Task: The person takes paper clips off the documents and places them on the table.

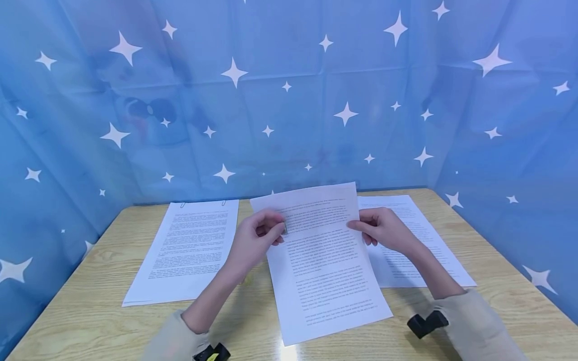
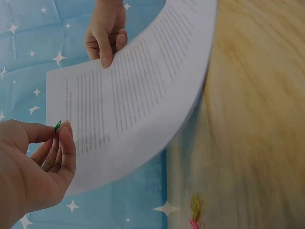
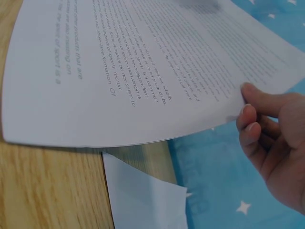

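A printed sheet or thin stack of paper [image 1: 322,260] is held up off the table, tilted and slightly bowed. On its right edge my right hand [image 1: 384,230] pinches it between thumb and fingers, as the right wrist view also shows. My left hand [image 1: 255,238] is at the paper's left side, thumb and fingertip pinching a small green paper clip [image 2: 57,125]. Whether the left hand also touches the paper cannot be told. Yellow and pink paper clips [image 2: 195,205] lie on the table, seen in the left wrist view.
To the left on the wooden table [image 1: 90,286] lie printed pages [image 1: 189,250] with two clips at their top edge. More printed pages [image 1: 420,250] lie on the right, partly behind the raised paper. A blue star-patterned cloth [image 1: 289,100] hangs behind the table.
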A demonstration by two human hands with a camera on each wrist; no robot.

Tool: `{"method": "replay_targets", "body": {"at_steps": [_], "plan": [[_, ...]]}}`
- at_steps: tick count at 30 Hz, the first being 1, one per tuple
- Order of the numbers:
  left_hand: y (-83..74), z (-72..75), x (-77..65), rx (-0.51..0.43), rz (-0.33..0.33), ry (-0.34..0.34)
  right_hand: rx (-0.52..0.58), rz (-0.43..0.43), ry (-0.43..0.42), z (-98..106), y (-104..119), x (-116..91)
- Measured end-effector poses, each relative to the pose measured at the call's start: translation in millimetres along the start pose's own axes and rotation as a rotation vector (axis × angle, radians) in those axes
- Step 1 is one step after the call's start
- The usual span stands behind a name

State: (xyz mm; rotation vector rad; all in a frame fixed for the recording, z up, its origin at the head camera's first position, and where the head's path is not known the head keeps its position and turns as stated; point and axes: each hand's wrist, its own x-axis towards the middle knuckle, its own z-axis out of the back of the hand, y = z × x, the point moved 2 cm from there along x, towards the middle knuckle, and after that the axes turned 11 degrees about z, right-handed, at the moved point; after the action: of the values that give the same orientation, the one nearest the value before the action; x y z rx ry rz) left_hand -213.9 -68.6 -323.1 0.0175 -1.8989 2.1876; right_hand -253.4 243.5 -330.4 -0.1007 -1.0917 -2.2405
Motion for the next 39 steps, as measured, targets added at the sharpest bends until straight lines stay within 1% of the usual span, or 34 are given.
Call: {"method": "replay_targets", "body": {"at_steps": [7, 13, 17, 22, 29, 33, 39], "plan": [[8.2, 13.2, -6.1, 0.026, 0.061, -0.027, 0.006, 0.010, -0.004, 0.4, 1.0, -0.2], [11.5, 25.6, -11.7, 0.054, 0.084, -0.050, 0.003, 0.009, -0.003, 0.7, 1.4, -0.2], [15.2, 32.3, -15.1, 0.075, 0.106, -0.054, 0.003, 0.006, -0.004, 0.5, 1.4, -0.1], [21.2, 38.4, -20.3, 0.128, 0.126, -0.032, 0.003, 0.009, -0.003, -0.2, 1.6, -0.3], [27.9, 45.7, -26.2, 0.194, 0.137, 0.009, 0.006, 0.007, -0.003, -1.1, 1.3, -0.6], [31.4, 50.9, -27.3, 0.243, 0.150, 0.020, 0.007, 0.003, -0.004, -1.1, 1.3, -0.6], [36.5, 57.5, -28.6, 0.342, 0.180, 0.022, 0.005, -0.003, -0.006, -1.1, 1.2, -0.3]]}}
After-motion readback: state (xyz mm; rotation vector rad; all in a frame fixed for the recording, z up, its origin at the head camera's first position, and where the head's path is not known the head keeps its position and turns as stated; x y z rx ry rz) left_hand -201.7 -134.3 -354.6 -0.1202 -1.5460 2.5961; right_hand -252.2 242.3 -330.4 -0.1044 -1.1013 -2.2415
